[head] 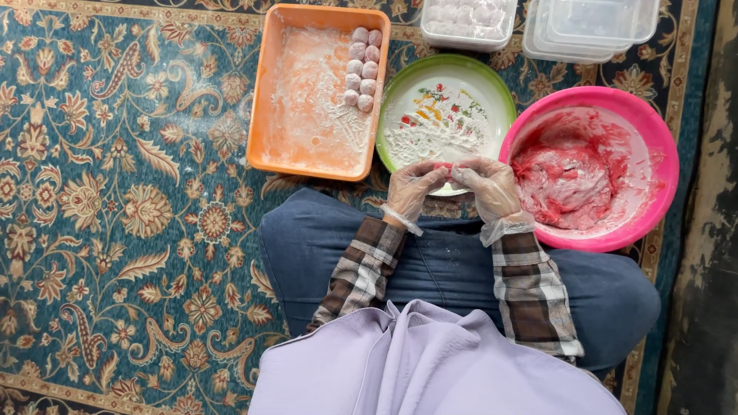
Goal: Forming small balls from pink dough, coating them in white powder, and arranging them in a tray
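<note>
My left hand [413, 188] and my right hand [489, 184], both in thin clear plastic gloves, meet over the near rim of a green-edged plate [492, 84] dusted with white flour. Between the fingertips they pinch a small pink piece of dough [443, 166]. A pink bowl [661, 146] with red-pink dough [565, 180] stands just right of my right hand. An orange tray [265, 84], floured inside, lies left of the plate and holds several pale pink dough balls [362, 68] in its far right corner.
I sit cross-legged in blue jeans on a patterned teal carpet [115, 215]. At the far edge stand a clear box of floured balls [467, 19] and stacked clear containers [592, 27]. Bare dark floor [711, 230] runs along the right.
</note>
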